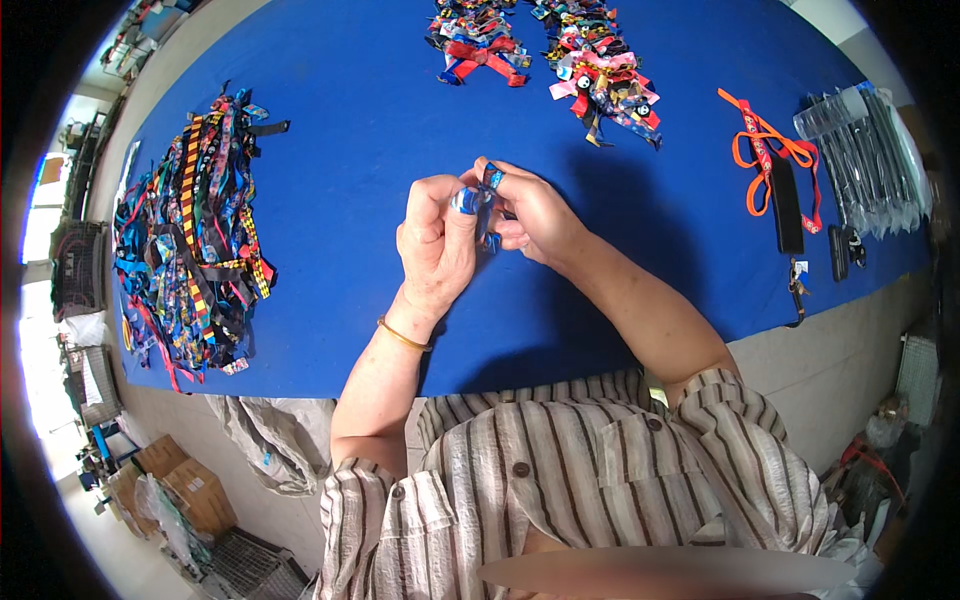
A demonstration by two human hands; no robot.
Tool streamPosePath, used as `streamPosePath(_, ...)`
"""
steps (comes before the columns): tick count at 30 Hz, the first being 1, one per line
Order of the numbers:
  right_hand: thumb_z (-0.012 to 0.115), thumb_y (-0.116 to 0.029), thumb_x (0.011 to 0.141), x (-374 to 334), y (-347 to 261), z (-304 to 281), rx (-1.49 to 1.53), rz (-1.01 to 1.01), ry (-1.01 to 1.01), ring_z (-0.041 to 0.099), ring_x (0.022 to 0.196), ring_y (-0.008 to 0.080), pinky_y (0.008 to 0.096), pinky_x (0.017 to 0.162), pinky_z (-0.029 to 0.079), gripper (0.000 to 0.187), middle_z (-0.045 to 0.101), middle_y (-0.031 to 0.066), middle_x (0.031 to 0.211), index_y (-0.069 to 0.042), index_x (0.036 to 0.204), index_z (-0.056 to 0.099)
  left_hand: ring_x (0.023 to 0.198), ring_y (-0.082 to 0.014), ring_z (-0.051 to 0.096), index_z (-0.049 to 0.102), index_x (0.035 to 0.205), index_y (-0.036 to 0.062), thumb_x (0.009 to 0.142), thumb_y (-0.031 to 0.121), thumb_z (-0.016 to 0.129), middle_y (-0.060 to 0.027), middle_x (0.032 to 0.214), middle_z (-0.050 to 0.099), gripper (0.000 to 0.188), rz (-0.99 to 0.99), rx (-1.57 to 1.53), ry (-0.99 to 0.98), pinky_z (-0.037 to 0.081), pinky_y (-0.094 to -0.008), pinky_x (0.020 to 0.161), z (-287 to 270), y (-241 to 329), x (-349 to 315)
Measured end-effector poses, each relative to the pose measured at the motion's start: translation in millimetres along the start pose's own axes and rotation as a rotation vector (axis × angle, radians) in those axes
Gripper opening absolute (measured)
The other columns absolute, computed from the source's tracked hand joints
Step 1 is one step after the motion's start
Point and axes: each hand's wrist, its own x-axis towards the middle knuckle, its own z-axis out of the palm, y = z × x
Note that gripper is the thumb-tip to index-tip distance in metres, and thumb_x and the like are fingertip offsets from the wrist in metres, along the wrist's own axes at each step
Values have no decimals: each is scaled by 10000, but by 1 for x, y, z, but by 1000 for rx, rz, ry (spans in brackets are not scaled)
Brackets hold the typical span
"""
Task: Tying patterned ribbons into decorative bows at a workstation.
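In the middle of the blue-covered table, my left hand [438, 235] and my right hand [540, 215] meet just above the cloth. Between their fingertips is a short blue patterned ribbon strap [492, 177], bent into a small loop or knot. My left thumb presses on it, with a blue and white patch over the thumb tip. The right fingers curl round its other side, and a tail of it shows below. Fingers hide most of the strap, so its exact fold cannot be made out. A yellow bangle [404, 337] circles my left wrist.
A heap of colourful patterned straps [190, 235] lies at the left. Tied, bow-like strap pieces [485, 55] form two rows at the far side, including a right-hand row [605, 85]. An orange lanyard [760, 150], black pouch [787, 205] and plastic-wrapped packs [870, 165] lie right.
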Motion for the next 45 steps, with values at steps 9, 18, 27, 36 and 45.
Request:
streamPosePath(9,474,-497,1023,-3,4,4,64,-232,-20,501,466,99,236,416,356,446,508,50,782,-60,1109,492,528,-40,428,490,1065,62,1048,206,521,0,751,547,148,-351,-508,66,408,-208,450,1,-1,14)
streamPosePath(18,611,-185,993,-26,-6,21,-274,-442,-12,657,630,155,240,492,445,492,563,81,821,8,1357,341,409,-121,502,491,1023,25,1047,211,471,-64,690,541,188,-577,-789,49,449,-244,330,3,19,22)
streamPosePath(27,485,-374,1040,-21,-1,15,-216,-297,27,458,519,65,198,447,296,400,592,66,826,-28,1239,474,425,-84,464,582,997,-28,1046,307,498,-73,735,581,349,-562,-805,-18,539,-307,393,-1,17,19)
streamPosePath(36,501,-314,1036,-19,-10,11,-344,-287,74,538,583,71,220,485,405,305,625,46,811,-25,1025,597,496,-71,478,614,956,-5,1049,310,509,-89,753,630,345,-498,-629,45,478,-241,468,-6,6,21)
streamPosePath(45,512,-221,1039,-18,-13,5,-435,-366,208,555,571,67,226,492,449,236,650,57,784,-23,934,585,539,-96,514,575,970,10,1034,252,505,-83,734,616,260,-567,-578,-116,426,-228,491,-16,10,23)
